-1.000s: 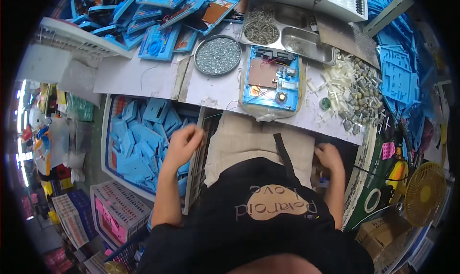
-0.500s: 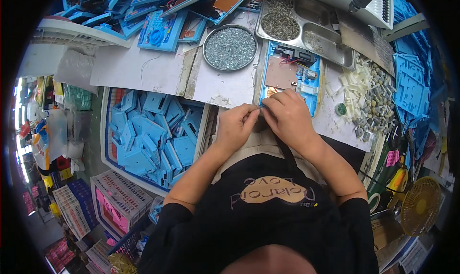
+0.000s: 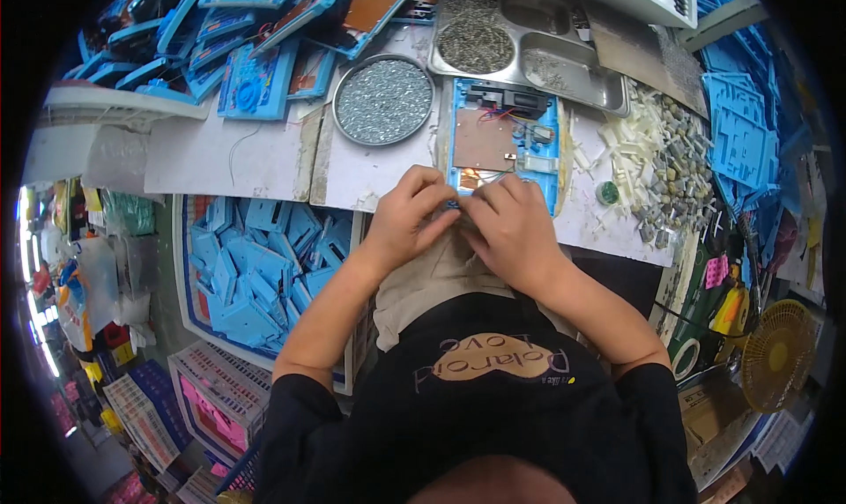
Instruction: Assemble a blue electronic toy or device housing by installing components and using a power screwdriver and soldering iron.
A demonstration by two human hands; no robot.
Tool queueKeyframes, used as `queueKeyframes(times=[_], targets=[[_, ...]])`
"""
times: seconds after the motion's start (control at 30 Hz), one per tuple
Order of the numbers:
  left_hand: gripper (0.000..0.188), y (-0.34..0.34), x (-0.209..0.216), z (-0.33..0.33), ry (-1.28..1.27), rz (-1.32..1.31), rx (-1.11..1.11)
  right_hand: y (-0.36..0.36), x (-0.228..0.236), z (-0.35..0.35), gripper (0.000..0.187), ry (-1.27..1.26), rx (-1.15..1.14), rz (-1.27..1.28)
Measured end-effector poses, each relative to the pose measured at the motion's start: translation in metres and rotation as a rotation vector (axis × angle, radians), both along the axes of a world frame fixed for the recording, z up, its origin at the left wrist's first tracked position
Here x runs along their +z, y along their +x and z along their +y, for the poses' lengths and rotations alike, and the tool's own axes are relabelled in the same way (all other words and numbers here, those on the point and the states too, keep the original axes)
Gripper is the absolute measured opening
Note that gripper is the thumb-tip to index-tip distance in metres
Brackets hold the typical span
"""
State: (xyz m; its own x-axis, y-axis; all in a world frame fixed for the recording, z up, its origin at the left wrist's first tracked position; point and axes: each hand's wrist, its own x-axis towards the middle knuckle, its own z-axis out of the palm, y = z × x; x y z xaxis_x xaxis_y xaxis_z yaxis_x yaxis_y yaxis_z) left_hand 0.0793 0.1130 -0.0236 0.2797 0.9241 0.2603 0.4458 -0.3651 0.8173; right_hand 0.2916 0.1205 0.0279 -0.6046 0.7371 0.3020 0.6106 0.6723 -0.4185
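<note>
An open blue plastic casing (image 3: 552, 165) lies in front of me. Inside it are a brown board (image 3: 483, 143), a black part (image 3: 507, 100), thin red wires and a coppery patch at the near end. My left hand (image 3: 407, 215) is at the casing's near left corner, thumb and forefinger brought together. My right hand (image 3: 513, 226) rests over the near edge, its fingers bent and their tips close to the left fingertips. Whatever the two hands pinch is too small or covered to make out.
A round metal tray (image 3: 335, 103) of small screws stands left of the casing, a steel compartment tray (image 3: 577, 68) behind it. White plastic pieces (image 3: 621, 134) and grey pieces (image 3: 674, 160) lie right. Blue casings (image 3: 256, 81) are piled back left; a crate (image 3: 182, 266) holds blue parts.
The whole view has shifted, so the bench sits further left in the picture. My left fingers have lifted and curled more, and more of the casing's coppery near end shows beside my right hand.
</note>
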Motion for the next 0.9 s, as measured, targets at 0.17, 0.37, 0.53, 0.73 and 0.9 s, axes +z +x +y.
queueKeyframes(times=[0.17, 0.37, 0.53, 0.73, 0.9], targets=[[0.023, -0.009, 0.005, 0.010, 0.050, 0.111, -0.133, 0.084, 0.004, 0.022, 0.030, -0.004, -0.069, 0.206], [0.024, -0.011, 0.023, 0.017, -0.097, 0.211, -0.210, 0.073, -0.010, 0.049, 0.025, 0.020, -0.186, 0.298], [0.024, -0.008, 0.026, 0.012, -0.167, 0.206, -0.163, 0.061, -0.010, 0.058, 0.025, -0.049, -0.147, 0.284], [0.025, -0.006, 0.027, 0.009, -0.161, 0.218, -0.132, 0.087, -0.005, 0.067, 0.022, -0.020, -0.151, 0.301], [0.027, -0.002, 0.056, 0.033, -0.204, 0.357, -0.256, 0.102, -0.005, 0.073, 0.013, -0.102, -0.341, 0.361]])
